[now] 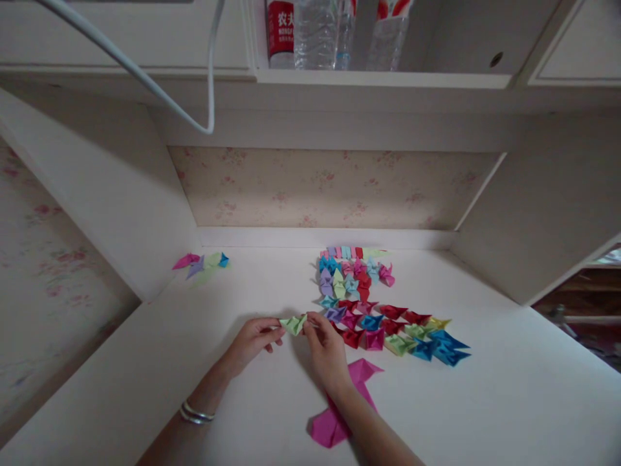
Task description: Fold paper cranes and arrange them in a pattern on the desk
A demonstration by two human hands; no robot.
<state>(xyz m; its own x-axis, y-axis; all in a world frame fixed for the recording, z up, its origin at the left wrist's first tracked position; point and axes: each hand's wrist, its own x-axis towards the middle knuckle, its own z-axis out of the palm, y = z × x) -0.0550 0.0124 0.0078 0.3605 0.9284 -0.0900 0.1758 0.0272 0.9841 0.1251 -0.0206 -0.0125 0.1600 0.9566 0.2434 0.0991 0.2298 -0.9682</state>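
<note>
A small light-green folded paper piece (293,325) is held up between my two hands, just over the white tabletop. My left hand (255,340) pinches its left corner, with a silver bangle on that wrist. The right corner is between the fingers of my right hand (324,346). Under my right forearm lies a larger magenta folded paper (332,424), partly covered by the arm. Close by on the right are rows of small folded paper pieces (373,340) in red, pink, blue, green and yellow.
More folded pieces (338,285) stand in rows toward the back. At the far left lies a small group of paper pieces (196,265). Plastic bottles (315,35) stand on the shelf above, and a white cable (145,81) hangs down at upper left.
</note>
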